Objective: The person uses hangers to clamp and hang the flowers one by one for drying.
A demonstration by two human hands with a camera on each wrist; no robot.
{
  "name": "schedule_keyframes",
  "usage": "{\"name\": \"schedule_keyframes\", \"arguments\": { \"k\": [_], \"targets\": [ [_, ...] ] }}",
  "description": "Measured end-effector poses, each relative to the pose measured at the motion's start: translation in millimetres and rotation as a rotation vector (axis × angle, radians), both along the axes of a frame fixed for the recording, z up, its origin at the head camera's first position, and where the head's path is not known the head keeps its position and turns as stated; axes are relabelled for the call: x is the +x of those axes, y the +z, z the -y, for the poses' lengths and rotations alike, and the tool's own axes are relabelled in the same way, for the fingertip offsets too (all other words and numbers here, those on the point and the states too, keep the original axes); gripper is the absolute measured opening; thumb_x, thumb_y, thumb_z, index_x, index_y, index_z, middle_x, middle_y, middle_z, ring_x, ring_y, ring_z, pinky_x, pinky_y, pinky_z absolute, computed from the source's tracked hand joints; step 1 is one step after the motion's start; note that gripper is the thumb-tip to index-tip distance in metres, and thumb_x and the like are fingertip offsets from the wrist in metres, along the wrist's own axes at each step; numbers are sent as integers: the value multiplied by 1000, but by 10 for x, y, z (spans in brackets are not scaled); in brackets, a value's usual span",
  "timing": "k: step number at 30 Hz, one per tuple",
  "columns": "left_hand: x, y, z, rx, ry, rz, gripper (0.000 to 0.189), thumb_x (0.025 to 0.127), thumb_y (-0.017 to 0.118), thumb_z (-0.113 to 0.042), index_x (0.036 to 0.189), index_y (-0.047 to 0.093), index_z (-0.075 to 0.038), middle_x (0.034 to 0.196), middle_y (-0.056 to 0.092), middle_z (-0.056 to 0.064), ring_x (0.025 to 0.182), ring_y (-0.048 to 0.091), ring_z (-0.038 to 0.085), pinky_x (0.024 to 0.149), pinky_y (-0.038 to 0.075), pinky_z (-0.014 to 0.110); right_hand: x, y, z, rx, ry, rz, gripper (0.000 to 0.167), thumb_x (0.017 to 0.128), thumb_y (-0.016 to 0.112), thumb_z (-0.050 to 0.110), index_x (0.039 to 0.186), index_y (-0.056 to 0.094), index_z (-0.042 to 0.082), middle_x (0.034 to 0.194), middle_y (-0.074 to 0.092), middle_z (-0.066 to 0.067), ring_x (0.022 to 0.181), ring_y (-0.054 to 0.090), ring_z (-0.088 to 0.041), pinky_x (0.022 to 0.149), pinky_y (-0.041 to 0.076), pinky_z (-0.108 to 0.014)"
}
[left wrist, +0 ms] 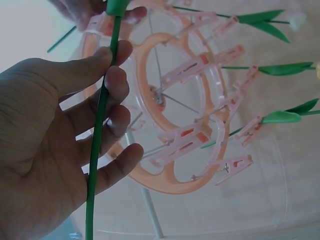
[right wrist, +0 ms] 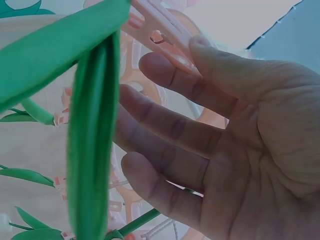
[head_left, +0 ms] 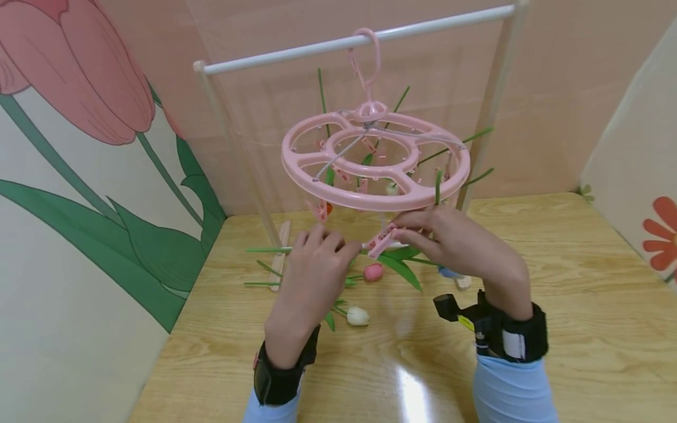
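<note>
My left hand (head_left: 317,264) pinches the green stem (left wrist: 97,130) of an artificial flower between thumb and fingers; the stem runs down across the palm. Below the front of a round pink clip hanger (head_left: 365,201), my right hand (head_left: 455,241) pinches a pink clothespin (head_left: 382,241) between thumb and index finger. In the right wrist view, green leaves (right wrist: 92,140) hang beside that clothespin (right wrist: 162,30). Whether its jaws grip the stem cannot be told. Other clothespins (left wrist: 187,70) dangle from the hanger, several with stems in them.
The hanger hooks over a white bar (head_left: 439,24) on a wooden-legged stand. Below, a pink tulip (head_left: 373,272) shows near the hands, and a white tulip (head_left: 358,316) lies on the wooden table (head_left: 582,329). A wall with a painted tulip (head_left: 90,70) rises at the left.
</note>
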State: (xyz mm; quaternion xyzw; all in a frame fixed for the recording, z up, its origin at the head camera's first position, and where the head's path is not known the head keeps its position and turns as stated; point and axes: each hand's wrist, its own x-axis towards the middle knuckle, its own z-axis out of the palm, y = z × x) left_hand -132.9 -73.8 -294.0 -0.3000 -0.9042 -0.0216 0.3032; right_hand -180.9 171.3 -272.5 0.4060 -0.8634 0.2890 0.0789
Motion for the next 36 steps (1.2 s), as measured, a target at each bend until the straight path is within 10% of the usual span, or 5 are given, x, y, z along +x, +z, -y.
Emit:
{"name": "schedule_keyframes", "arguments": {
  "k": [36],
  "targets": [
    [-5, 3, 137, 58, -5, 94, 9, 93, 70, -13, 90, 78, -11, 67, 60, -2, 60, 49, 13, 57, 42, 25, 15, 18, -1, 11, 12, -21, 15, 102, 61, 17, 110, 73, 21, 93, 70, 10, 64, 51, 1, 64, 48, -27]
  ]
}}
